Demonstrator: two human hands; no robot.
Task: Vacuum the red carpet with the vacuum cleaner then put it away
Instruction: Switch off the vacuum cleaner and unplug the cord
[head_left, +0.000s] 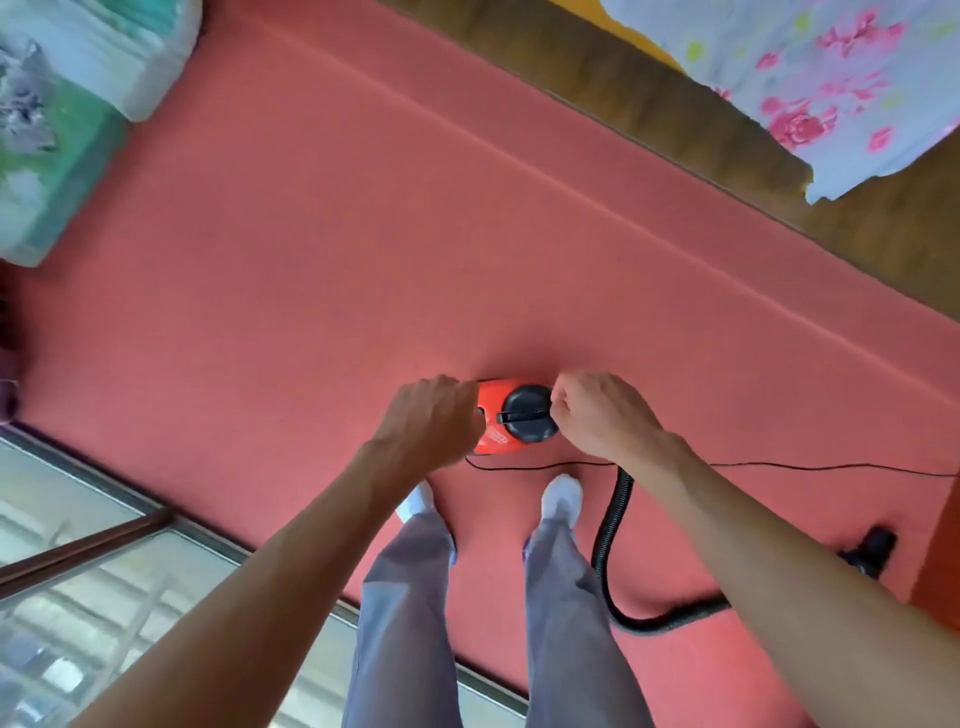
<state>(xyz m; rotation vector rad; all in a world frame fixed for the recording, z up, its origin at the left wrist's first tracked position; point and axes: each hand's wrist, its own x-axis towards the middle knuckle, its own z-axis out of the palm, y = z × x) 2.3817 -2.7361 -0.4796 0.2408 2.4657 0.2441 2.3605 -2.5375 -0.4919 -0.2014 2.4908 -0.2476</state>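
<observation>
Head view: red carpet (311, 260) is seen across most of the floor. Vacuum cleaner (491, 402), a small red canister, is set on the carpet just ahead of the person's feet. Black round cap (527, 423) is seen on its top, crossed by a black bar.

Left hand (431, 415) is placed over the canister's left end, fingers curled around it, so the body is gripped. Right hand (597, 415) is held at the cap's right edge, fingers curled tight and the edge pinched.

Black ribbed hose (610, 530) is run from under the right wrist, down and round to the right behind the right forearm. Black nozzle (872, 548) is laid on the carpet at far right. Thin black cord (805, 467) is stretched from the canister to the right edge.

White socks (561, 499) and grey trousers (410, 597) are seen below. Wooden bed frame (649, 98) with floral sheet (805, 78) is seen at top right. Plastic-wrapped packs (62, 130) are stacked at top left. Glass door (104, 571) is seen at bottom left.
</observation>
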